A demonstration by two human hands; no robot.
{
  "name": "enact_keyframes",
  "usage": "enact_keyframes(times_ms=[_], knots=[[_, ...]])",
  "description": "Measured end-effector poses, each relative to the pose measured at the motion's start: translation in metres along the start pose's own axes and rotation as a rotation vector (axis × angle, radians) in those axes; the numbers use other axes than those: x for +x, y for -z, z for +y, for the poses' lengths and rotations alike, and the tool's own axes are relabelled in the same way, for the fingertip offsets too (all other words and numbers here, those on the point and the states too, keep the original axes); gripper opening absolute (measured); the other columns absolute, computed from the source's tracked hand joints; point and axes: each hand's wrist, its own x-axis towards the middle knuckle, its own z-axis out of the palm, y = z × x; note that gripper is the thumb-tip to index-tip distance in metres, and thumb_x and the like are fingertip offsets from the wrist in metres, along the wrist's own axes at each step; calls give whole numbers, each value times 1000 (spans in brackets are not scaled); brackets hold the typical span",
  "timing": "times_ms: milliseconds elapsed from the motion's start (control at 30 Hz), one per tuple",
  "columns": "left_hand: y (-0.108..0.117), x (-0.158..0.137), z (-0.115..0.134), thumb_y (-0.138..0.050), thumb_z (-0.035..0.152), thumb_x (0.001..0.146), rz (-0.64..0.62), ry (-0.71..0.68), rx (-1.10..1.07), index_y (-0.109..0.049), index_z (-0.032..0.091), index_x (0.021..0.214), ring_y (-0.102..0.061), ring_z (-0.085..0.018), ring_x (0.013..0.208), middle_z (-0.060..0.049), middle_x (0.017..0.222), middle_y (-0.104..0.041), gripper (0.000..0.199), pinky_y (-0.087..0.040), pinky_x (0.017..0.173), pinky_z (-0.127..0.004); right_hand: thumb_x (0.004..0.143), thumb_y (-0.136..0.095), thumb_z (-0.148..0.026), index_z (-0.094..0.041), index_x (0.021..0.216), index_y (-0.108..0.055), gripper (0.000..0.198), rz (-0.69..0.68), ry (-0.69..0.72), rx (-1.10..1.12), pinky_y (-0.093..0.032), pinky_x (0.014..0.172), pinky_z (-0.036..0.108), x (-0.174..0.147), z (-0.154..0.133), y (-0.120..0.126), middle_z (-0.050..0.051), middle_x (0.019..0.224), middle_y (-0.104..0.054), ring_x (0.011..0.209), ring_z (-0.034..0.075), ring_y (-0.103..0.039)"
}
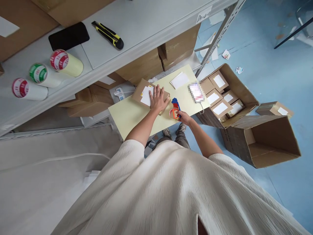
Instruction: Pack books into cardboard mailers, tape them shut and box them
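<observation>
Over the pale yellow counter (132,117), two bare hands are busy with one cardboard box (139,91) and one tape dispenser (175,106). The left hand (158,99) lies flat on top of the box, fingers slightly spread, partly covering its white label (146,98); the right hand (184,117) is closed around the blue-and-red dispenser, just beside the box near the counter's front edge. One small stack of white paper (180,80) and one blurred device (196,92) with a white cable lie farther right. Higher up, a smooth grey shelf (146,26) carries three cylindrical rolls (70,65), two with red-and-white ends and one green-and-white, plus one black phone (69,36) and one yellow-and-black utility knife (107,35). On the blue floor (269,71) stand two open brown cartons (234,143); the farther one holds small boxes (221,108), five showing white labels. Another labelled box (267,107) sits beside it. Crinkled fabric textures the person's cream shirt (176,182).
</observation>
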Motion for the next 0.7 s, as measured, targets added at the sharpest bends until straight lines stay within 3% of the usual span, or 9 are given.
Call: enact_keyframes(times_ms=[133,267,400,567,700], knots=[[3,4,-2,-52,63,112,-10,14,44,-21,18,193,9,-40,187,-15,200,-13,97,3,146,-81,67,-95,-50,-26,91,-62,48,-8,-23,-21,-45,61,26,-14,14,11,-6,71,-59,66,14,-56],[7,3,-3,-49,62,113,13,-14,44,-21,21,193,11,-38,187,-12,200,-15,94,1,147,-80,66,-94,-41,-25,91,-65,42,10,11,-145,-44,59,26,-14,9,16,-3,71,-63,67,15,-58],[7,1,-2,-42,61,115,-10,-45,154,-22,25,193,9,-34,188,-9,200,-17,89,-4,147,-79,64,-94,-30,-23,87,-67,36,-50,9,-334,-43,57,28,5,-10,8,0,69,-65,66,17,-58],[1,3,-4,-39,64,115,2,27,118,-24,25,193,5,-38,188,-9,200,-17,88,-2,146,-81,62,-88,-18,-23,78,-66,28,-93,-22,-618,-40,53,31,36,-33,1,1,62,-61,60,18,-54],[3,3,-9,-43,69,114,-99,-23,156,-25,28,193,6,-37,187,-6,200,-17,91,-3,148,-79,56,-90,-8,-25,74,-65,35,-65,-4,-724,-39,56,33,58,-53,7,3,62,-61,64,22,-58]])
